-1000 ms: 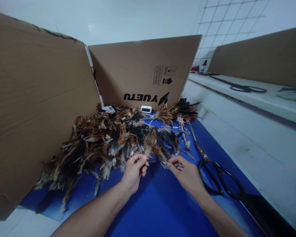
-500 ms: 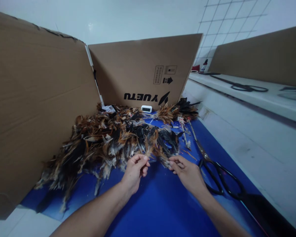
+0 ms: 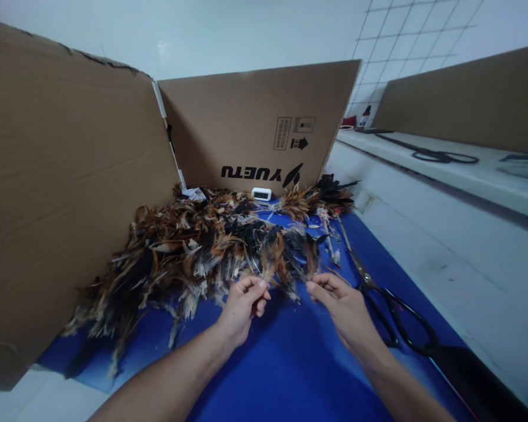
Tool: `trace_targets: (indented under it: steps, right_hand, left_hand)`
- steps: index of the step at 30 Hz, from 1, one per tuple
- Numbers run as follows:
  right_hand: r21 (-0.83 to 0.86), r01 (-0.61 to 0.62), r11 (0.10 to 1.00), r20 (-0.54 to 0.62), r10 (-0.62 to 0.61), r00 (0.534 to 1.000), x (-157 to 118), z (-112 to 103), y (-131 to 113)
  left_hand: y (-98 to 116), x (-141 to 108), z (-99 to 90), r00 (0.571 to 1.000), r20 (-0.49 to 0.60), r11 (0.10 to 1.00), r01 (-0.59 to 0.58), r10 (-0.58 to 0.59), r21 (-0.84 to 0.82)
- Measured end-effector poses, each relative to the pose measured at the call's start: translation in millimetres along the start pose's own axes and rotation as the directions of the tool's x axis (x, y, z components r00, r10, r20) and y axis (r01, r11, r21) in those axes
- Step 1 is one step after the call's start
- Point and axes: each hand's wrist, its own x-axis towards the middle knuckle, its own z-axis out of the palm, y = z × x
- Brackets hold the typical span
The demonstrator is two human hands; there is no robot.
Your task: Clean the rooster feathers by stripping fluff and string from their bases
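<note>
Brown, black and grey feathers (image 3: 193,246) lie in a wide heap on a blue surface (image 3: 273,369). My left hand (image 3: 245,305) pinches the base of a few brownish feathers (image 3: 270,255), which fan upward from its fingertips. To its right, my right hand (image 3: 334,299) has thumb and forefinger pinched on a dark brown feather (image 3: 311,255) that points up. The two hands are apart, both at the front edge of the heap.
Large scissors (image 3: 378,299) with black handles lie right of my right hand. Cardboard panels stand at the left (image 3: 70,187) and back (image 3: 246,129). A small white digital device (image 3: 261,194) sits behind the feathers. Another pair of scissors (image 3: 440,156) rests on the right ledge (image 3: 422,140).
My right hand has shifted slightly right, away from my left hand, and a dark brown feather now stands up from its fingertips. My left hand has barely moved, still holding its feathers.
</note>
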Motion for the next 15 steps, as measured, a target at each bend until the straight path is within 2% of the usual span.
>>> trace_targets:
  steps: [6, 15]
  right_hand:
    - [0.115, -0.107, 0.988, 0.189, 0.084, 0.978, -10, 9, -4]
    - [0.106, -0.11, 0.988, 0.264, 0.079, 0.961, -17, 17, -5]
  left_hand:
    - [-5, -3, 1.8, 0.992, 0.125, 0.999, -0.013, 0.007, 0.049]
    - [-11, -7, 2.0, 0.976, 0.214, 0.984, -0.003, -0.036, 0.18]
